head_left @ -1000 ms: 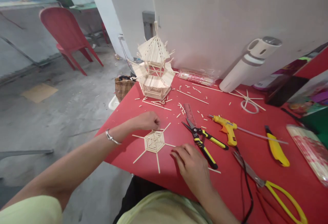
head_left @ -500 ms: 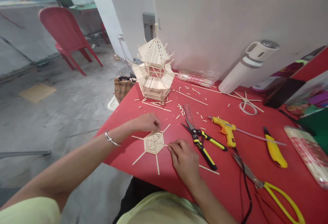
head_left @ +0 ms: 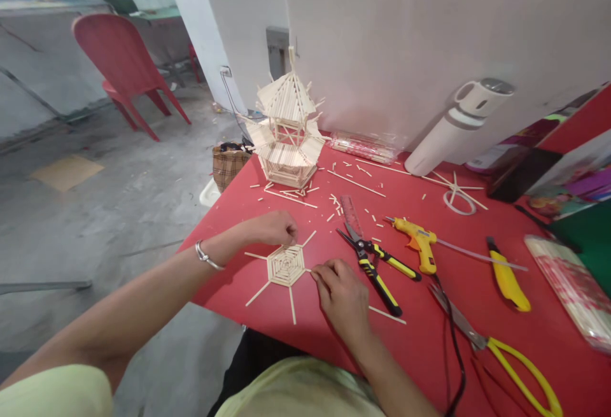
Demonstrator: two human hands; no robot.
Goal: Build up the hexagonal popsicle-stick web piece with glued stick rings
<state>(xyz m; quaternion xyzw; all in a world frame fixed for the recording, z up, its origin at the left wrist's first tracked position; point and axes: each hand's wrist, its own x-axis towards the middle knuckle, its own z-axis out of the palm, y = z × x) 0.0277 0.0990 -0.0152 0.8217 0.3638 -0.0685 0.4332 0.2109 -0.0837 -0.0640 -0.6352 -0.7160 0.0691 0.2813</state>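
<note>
A hexagonal web of thin wooden sticks [head_left: 286, 265] lies flat on the red tabletop [head_left: 224, 277], with spokes reaching out past its rings. Pinched fingers of my right hand [head_left: 342, 293] grip the end of its right spoke. My left hand [head_left: 277, 228], a silver bangle on the wrist, is curled closed at the web's upper edge. Whatever its fingertips hold is hidden, and the hand covers part of that side. Just right of the web, black-and-yellow cutters [head_left: 375, 267] lie with their jaws apart.
A stick pagoda [head_left: 287, 130] stands at the back among scattered stick bits. Rightward are a yellow glue gun [head_left: 420, 242], yellow-handled scissors [head_left: 482, 340], a yellow cutter knife [head_left: 510, 280], a white flask [head_left: 458, 124] and bagged sticks [head_left: 570, 289]. A red ruler [head_left: 351, 214] lies behind the cutters.
The view has shifted very slightly. Both hands keep the same hold and place at the web, and nothing else has visibly moved.
</note>
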